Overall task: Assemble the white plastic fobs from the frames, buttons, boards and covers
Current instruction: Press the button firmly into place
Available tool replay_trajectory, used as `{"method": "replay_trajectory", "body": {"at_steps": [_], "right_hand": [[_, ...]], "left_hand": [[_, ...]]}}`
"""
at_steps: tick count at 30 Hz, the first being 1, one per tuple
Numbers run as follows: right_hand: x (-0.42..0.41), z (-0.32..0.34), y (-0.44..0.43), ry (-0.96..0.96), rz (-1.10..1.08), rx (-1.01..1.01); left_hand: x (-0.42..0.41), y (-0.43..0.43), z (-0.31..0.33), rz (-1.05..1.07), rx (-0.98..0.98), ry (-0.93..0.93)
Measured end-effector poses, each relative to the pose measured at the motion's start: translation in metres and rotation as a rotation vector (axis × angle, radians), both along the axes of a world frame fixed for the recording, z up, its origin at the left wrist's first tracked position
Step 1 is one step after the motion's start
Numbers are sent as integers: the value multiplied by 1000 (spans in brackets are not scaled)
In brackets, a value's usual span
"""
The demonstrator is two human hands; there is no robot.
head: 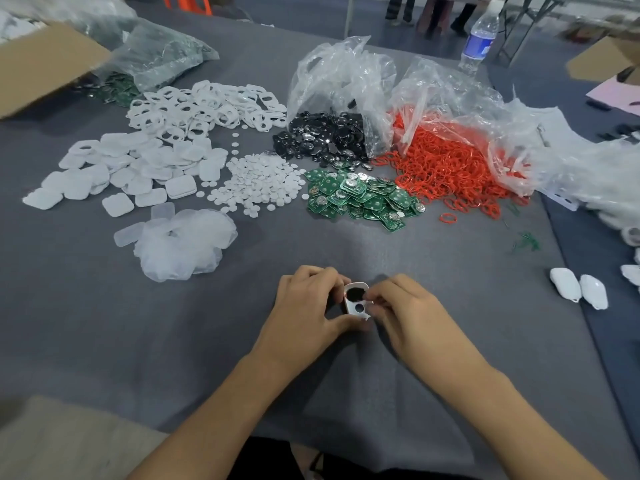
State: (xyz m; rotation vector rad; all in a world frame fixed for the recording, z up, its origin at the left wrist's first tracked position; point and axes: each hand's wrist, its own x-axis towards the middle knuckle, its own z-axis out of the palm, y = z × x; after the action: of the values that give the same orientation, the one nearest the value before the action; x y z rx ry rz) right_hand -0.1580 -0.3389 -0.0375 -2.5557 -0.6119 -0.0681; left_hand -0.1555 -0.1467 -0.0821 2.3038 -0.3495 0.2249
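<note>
My two bare hands meet over a grey cloth-covered table [104,306], straight towards me from a heap of small green circuit boards [363,199]. Between them is one white plastic frame [353,311], a rounded rectangle. My left hand [304,303] curls its fingers round the frame's left edge, with the thumb at its near end. My right hand [405,313] pinches the right edge between thumb and fingertips. A black oval piece [354,293] fills the frame's larger opening, and a small round hole sits beneath it. I cannot tell whether the frame touches the cloth.

Left of the boards lies a spread of small white round buttons [259,185]. Further left are white square covers [131,168], and behind those, looped white frames [204,105]. Directly behind the boards, black oval buttons [325,136] spill from a clear bag [339,74]. Right of the boards spread red rubber rings [443,161]. Far right of the boards, nearer me, lie two closed white fobs [578,289].
</note>
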Motion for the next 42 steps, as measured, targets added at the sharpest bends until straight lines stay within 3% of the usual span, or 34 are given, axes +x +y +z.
{"method": "replay_trajectory", "body": {"at_steps": [12,22,24,26,31,37,42], "right_hand": [[18,4,4,71,22,-41],[54,21,16,574,-227,4],[48,16,16,496,-277,27],[34,8,15,302,-295,34],[4,-13,10,-24,-203,103],[-8,-20,9,-101,-146,113],[-20,-20,3,-114,-233,228]], "left_hand": [[1,-1,0,-8,16,29],[2,0,-1,-13,35,9],[2,0,0,-27,22,9],[1,1,1,-31,9,8],[2,0,1,-25,-12,1],[1,0,-1,-18,-19,10],[2,-1,-2,-1,-11,24]]}}
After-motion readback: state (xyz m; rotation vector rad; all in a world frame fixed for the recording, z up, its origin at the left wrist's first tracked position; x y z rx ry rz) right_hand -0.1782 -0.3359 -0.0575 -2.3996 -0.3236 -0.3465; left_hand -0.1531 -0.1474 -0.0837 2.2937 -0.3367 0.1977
